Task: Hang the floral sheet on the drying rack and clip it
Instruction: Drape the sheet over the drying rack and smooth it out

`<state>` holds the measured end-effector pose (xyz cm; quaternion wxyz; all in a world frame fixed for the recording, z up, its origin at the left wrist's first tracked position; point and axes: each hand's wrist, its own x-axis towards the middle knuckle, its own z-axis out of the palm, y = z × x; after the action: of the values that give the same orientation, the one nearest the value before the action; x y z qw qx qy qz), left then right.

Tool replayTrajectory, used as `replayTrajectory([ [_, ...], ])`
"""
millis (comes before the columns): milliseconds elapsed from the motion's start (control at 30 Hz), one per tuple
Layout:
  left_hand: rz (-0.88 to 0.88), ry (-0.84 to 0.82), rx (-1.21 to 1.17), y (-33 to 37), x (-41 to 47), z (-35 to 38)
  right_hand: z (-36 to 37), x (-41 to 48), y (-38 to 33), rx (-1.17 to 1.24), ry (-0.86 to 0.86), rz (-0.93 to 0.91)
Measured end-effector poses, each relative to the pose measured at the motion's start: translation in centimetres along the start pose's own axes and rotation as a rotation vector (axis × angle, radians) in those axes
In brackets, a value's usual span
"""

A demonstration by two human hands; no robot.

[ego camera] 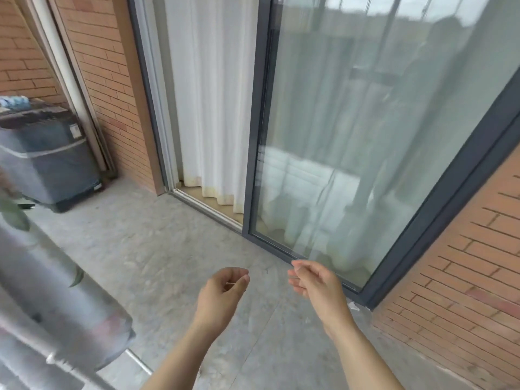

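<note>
At the left edge hangs a blurred grey sheet printed with green leaves and pink blooms [56, 291], apparently draped over a pale metal rack bar [56, 361], though how squarely it sits I cannot tell. Both hands are well apart from it, out over the floor. The left hand [225, 288] has its fingers loosely curled with the thumb near the forefinger, the right hand [312, 282] is half-curled too, and neither seems to have hold of anything. No clips show, so I'd say fetching them comes next, then turning back to pin the cloth near each end of the bar, pulled flat first. Round about, a tall dark-framed glass sliding door [365, 122] reflects the balcony, orange brick wall [464, 277] flanks it, mottled grey concrete floor [157, 263] runs underfoot, a white curtain [208, 94] fills the opening, and a grey-covered washing machine [47, 161] stands in the corner.
</note>
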<state>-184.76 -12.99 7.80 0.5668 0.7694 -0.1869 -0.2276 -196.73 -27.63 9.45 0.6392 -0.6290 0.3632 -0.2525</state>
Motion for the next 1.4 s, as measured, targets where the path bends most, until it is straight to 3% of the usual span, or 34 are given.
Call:
replayTrajectory([
  [400,0.075,0.012,-0.026,7.2,18.0,2.7,1.6,18.6,-6.5,-0.029,-0.054,-0.058],
  [767,0.035,0.230,-0.023,10.4,34.4,4.1,6.3,39.0,-10.4,-0.078,-0.284,-0.108],
  [1100,-0.099,0.585,-0.091,7.2,44.6,-5.1,21.2,50.9,-10.9,-0.157,-0.629,-0.091],
  [1400,-0.151,0.761,-0.120,4.7,53.5,-17.1,39.5,57.7,-13.6,-0.220,-0.854,-0.112],
])
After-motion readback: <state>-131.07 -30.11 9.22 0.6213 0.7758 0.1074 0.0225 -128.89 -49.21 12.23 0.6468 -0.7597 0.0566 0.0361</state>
